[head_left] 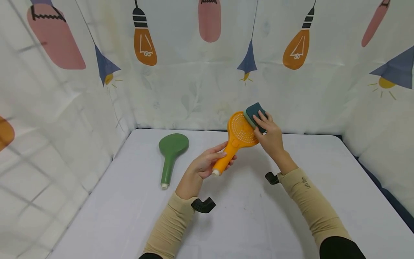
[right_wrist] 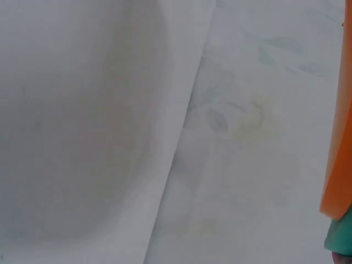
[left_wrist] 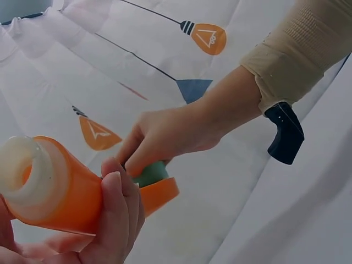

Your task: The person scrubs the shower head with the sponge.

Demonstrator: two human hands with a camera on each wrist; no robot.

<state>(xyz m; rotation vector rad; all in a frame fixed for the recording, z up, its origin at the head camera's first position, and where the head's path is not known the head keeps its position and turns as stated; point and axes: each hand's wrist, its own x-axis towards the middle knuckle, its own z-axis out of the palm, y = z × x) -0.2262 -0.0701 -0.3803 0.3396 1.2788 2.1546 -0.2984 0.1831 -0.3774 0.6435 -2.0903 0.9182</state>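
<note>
An orange shower head (head_left: 242, 130) is held up above the table, its dotted face toward the head camera. My left hand (head_left: 207, 162) grips its handle, whose pale threaded end (left_wrist: 25, 170) shows close up in the left wrist view. In my right hand (head_left: 270, 135) is a dark green sponge (head_left: 255, 114) with a lighter green side, pressed on the upper right of the face. The right wrist view catches only the orange rim (right_wrist: 341, 165) and a bit of the sponge (right_wrist: 341, 236) at its right edge.
A green shower head (head_left: 174, 145) lies on the white table (head_left: 252, 223), left of my left hand. Behind the table hangs a pale curtain (head_left: 194, 82) printed with lamps and bulbs; similar cloth lines both sides.
</note>
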